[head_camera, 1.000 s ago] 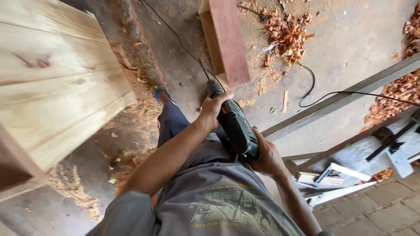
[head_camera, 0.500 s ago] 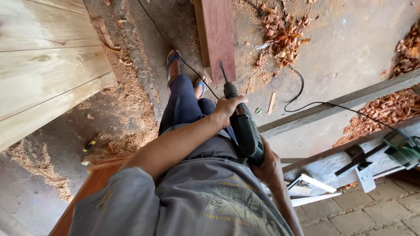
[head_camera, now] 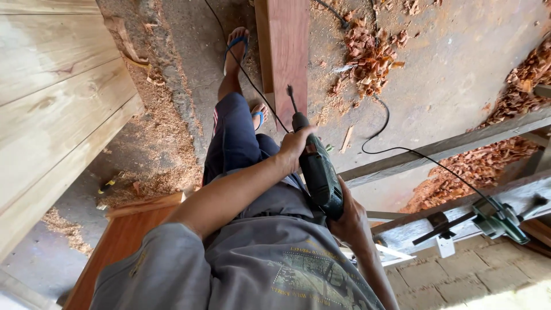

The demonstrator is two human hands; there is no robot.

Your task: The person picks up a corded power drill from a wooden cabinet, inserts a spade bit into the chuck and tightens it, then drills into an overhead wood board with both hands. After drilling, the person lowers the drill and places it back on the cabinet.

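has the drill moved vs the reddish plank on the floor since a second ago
Yes. The drill, held by the left hand and right hand, now has its bit over the reddish plank's lower end, having earlier pointed left of it.

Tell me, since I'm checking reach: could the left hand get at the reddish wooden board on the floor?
Probably not as things stand: the left hand grips the dark green electric drill, and the reddish wooden board lies beyond the feet.

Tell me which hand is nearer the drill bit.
Left. The left hand wraps the front of the drill, just behind the drill bit; the right hand holds the rear end, farther back.
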